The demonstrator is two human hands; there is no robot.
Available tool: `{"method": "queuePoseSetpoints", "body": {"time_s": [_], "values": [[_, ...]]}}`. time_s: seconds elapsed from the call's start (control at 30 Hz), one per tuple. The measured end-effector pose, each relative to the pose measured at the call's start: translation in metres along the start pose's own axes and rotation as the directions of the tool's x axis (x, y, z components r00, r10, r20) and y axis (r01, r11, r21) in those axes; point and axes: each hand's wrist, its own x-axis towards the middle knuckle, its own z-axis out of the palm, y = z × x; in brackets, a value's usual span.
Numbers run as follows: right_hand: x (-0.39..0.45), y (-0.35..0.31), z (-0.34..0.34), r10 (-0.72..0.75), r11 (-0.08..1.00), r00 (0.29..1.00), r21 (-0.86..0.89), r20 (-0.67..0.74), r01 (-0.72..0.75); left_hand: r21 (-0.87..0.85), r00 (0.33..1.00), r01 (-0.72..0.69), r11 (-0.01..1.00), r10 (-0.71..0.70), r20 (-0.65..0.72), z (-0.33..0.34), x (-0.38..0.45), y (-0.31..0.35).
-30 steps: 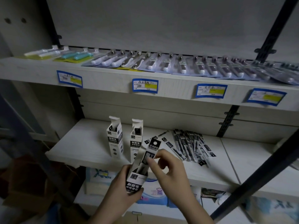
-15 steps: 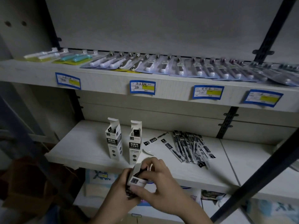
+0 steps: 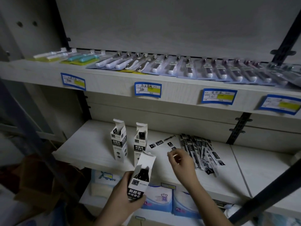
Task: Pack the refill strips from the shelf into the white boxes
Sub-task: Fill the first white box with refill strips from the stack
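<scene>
My left hand [image 3: 123, 190] grips a white box [image 3: 140, 175] with black print, its top flap up and dark refill strips showing inside. My right hand [image 3: 180, 160] hovers over the middle shelf with fingers loosely curled and nothing in them, just left of the pile of refill strips [image 3: 200, 152]. Several loose strips [image 3: 160, 143] lie near the fingertips. Two more white boxes stand upright with flaps raised on the shelf, one to the left [image 3: 118, 141] and one beside it [image 3: 140, 142], both holding dark strips.
The middle shelf board [image 3: 88, 149] has bare room left of the boxes. The upper shelf [image 3: 114, 79] carries a row of packaged items and blue price labels. A dark diagonal bar [image 3: 268, 190] crosses at lower right. Blue-white packs [image 3: 158, 199] sit on the shelf below.
My right hand pushed a strip down into the held box, then let go and moved up and right toward the strip pile. The box's flap now stands open.
</scene>
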Motion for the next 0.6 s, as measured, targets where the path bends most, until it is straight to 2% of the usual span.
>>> {"method": "queuePoseSetpoints", "body": {"time_s": [0.1, 0.2, 0.27, 0.37, 0.47, 0.6], "values": [[0.035, 0.054, 0.013, 0.111, 0.961, 0.993, -0.259, 0.03, -0.099, -0.002, 1.0, 0.008, 1.0, -0.008, -0.001, 0.001, 0.0, 0.003], [0.053, 0.091, 0.016, 0.23, 0.912, 0.972, -0.361, 0.055, -0.195, -0.005, 1.0, 0.018, 1.0, -0.018, -0.005, 0.001, 0.001, 0.005], [0.056, 0.113, 0.018, 0.274, 0.887, 0.959, -0.405, 0.079, -0.22, -0.007, 1.0, 0.029, 1.0, -0.029, -0.01, 0.001, 0.002, 0.004], [0.055, 0.138, 0.024, 0.293, 0.801, 0.954, -0.563, 0.07, -0.205, -0.01, 0.999, 0.046, 0.999, -0.046, -0.006, 0.0, 0.004, 0.003], [0.052, 0.13, 0.024, 0.285, 0.762, 0.958, -0.616, 0.04, -0.201, -0.016, 0.998, 0.067, 0.998, -0.067, 0.0, 0.0, 0.007, 0.004], [0.054, 0.124, 0.024, 0.359, 0.763, 0.933, -0.578, 0.008, -0.289, -0.013, 0.999, 0.049, 0.999, -0.049, -0.021, 0.002, 0.009, 0.004]]}}
